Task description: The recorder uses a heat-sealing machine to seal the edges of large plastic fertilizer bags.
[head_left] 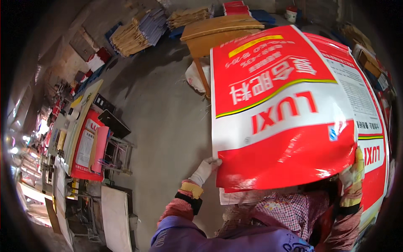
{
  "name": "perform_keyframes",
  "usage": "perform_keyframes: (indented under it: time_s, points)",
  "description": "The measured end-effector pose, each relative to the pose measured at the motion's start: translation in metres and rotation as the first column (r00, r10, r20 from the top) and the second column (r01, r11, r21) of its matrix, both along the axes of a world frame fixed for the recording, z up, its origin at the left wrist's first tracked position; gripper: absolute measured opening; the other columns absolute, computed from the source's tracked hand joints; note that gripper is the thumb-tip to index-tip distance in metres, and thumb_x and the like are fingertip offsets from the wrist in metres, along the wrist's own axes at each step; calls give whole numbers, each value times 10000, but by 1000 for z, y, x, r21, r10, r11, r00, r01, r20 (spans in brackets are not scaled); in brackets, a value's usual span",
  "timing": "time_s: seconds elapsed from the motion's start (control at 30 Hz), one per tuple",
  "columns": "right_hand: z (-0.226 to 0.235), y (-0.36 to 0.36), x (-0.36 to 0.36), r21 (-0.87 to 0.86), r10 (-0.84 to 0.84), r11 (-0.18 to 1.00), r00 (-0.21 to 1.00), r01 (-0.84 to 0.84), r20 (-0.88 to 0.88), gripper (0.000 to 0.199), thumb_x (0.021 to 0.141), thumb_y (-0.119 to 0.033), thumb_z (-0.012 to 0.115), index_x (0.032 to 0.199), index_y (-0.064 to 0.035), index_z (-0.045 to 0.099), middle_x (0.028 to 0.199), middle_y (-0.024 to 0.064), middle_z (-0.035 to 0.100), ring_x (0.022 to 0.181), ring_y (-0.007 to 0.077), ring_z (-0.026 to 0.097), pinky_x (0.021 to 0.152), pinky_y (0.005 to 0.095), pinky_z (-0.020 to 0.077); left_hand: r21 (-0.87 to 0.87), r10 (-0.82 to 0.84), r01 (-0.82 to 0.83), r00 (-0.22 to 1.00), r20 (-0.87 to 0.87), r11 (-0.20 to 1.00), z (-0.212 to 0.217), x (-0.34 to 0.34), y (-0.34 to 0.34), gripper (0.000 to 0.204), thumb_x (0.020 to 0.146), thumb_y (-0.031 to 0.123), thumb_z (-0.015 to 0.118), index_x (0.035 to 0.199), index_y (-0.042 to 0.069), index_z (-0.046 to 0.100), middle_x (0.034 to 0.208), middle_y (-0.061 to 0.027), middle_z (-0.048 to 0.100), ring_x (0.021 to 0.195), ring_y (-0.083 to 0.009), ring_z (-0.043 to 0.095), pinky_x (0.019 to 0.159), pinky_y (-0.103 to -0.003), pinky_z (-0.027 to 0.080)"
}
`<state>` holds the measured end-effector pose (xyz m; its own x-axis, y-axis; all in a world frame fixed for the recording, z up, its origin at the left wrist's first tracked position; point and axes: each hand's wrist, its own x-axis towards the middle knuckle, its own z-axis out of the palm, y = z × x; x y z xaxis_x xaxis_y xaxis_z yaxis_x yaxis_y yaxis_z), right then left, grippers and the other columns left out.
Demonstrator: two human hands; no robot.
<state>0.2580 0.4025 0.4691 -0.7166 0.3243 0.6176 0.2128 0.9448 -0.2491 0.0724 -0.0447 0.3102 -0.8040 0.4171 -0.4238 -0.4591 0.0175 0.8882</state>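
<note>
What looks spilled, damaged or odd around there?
A dark, uneven patch on the grey concrete floor, near the fanned brown-and-grey stack, stands out against the paler surface; damp or stain, I can't tell. The glossy red-and-white bag being held shows no visible tear.

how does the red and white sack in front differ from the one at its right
The front sack shows large lettering on its red part; the right-hand sack shows a white panel of fine print. The front sack is held at its left edge by the gloved left hand; the right-hand sack is partly covered by it. Both are red and white with upside-down lettering.
</note>
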Motion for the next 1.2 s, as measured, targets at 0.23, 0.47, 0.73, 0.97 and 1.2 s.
perform_keyframes:
  time_s: [0.23,0.47,0.73,0.97,1.2]
  points:
    - [-70,-100,-69,-797,-240,-492,934,-351,-263,468,888,-240,588,1284,-14,486,1254,137,575,1092,283,590,876,398,511,-163,254,-212,915,312,964,-139,30,-52,241,934,296,555,992,73,626,720,-13,601,696,-122,561,653,-290,461]
    - [-247,-20,-58,-818,-173,-544,979,-189,-111,456,886,-385,594,1203,-58,567,1097,89,645,658,200,602,545,319,515,-384,110,69,898,426,921,-209,51,-127,184,941,296,534,953,125,601,631,31,524,530,-125,476,460,-292,395]
    - [-336,-6,-79,-532,-509,-762,849,-368,142,417,861,-435,599,1078,-79,602,969,101,652,711,297,584,624,491,475,-824,107,59,984,144,563,-188,21,-99,360,898,349,545,1067,44,633,857,-158,658,865,-299,628,735,-434,502]
    - [-357,-25,-42,-841,-346,-521,937,-147,51,391,867,-415,572,1097,-100,594,1053,88,608,918,263,590,799,452,493,-983,-419,62,908,-17,175,-168,-26,-85,378,889,329,502,991,9,675,1024,-269,639,977,-421,600,797,-482,493]
    - [-435,-9,-34,-902,-317,250,910,352,267,261,820,-431,628,867,-195,526,544,21,383,445,194,366,501,425,421,-948,-72,-152,981,-179,279,-179,-6,-73,529,866,465,566,1212,66,593,1247,-207,564,1144,-328,557,914,-434,474]
